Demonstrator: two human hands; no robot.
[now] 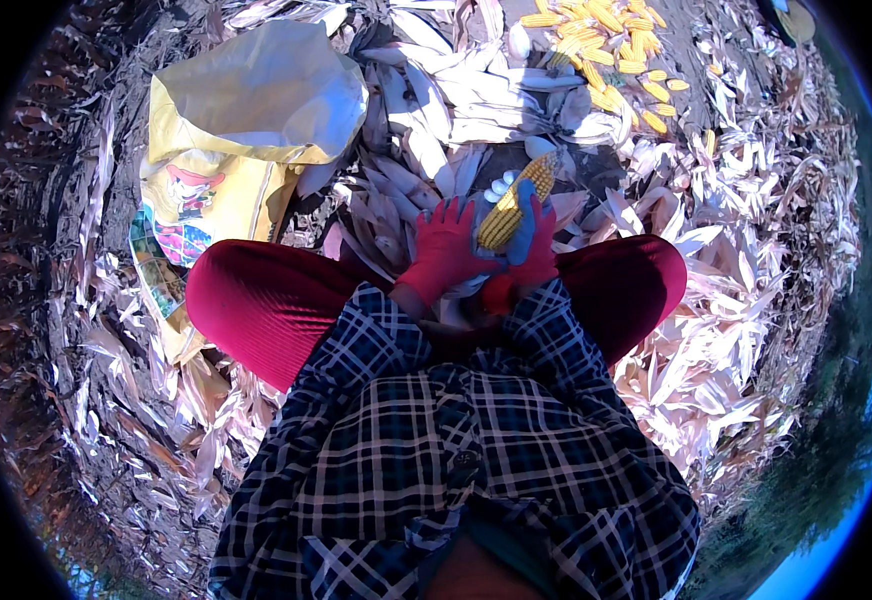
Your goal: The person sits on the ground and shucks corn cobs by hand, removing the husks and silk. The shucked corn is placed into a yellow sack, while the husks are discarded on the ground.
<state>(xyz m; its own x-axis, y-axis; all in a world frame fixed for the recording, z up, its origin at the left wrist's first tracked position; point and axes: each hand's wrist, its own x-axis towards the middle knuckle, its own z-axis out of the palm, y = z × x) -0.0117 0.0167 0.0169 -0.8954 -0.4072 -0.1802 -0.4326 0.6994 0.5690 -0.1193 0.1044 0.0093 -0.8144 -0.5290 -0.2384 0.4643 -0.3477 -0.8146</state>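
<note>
My right hand (pixel 535 236), in a red glove with a blue-grey palm coating, grips a yellow ear of corn (pixel 517 204). The ear is bare of husk and tilts up to the right. Pale rounded fingertips show along its left side, and the thumb lies over its right side. To the left of the ear, my left hand (pixel 442 241) wears a matching glove, with its back up and fingers spread. Its thumb reaches towards the lower end of the ear; whether they touch is hard to see. Dry corn husks (pixel 383 225) lie beneath and beyond both hands.
A yellow printed sack (pixel 218 180) lies with its mouth open at the left, beside my bent knee (pixel 256 300). Several husked ears (pixel 605 45) are heaped on the ground ahead to the right. Loose husks (pixel 713 360) cover the soil on the right.
</note>
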